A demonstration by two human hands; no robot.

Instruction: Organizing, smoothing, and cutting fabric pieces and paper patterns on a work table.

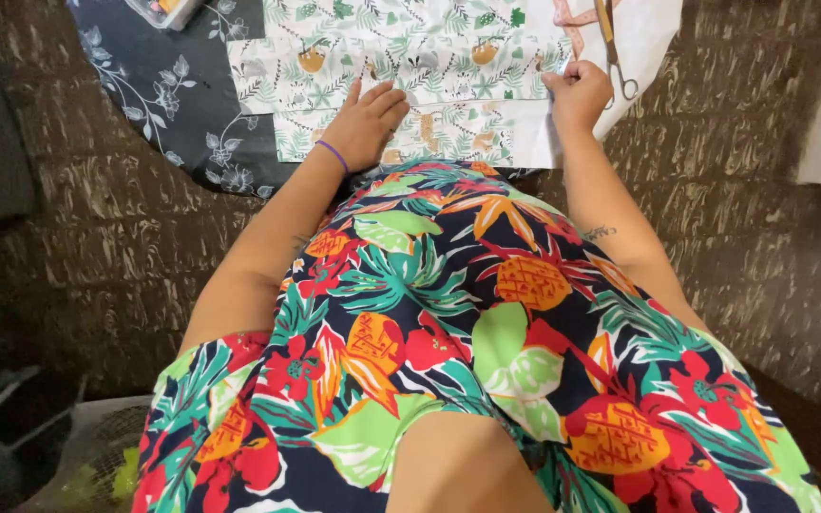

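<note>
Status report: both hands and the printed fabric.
Left hand flat on printed fabric. Right hand pinching its right edge. Scissors just beyond right hand.

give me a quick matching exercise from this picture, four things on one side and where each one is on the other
Things:
1. left hand
2. right hand
3. scissors
4. dark floral cloth

Places:
A. left of the pale printed fabric
B. flat on the pale printed fabric
C. just above the right hand
D. pinching the fabric's right edge

Pairs: 1-B, 2-D, 3-C, 4-A
</note>
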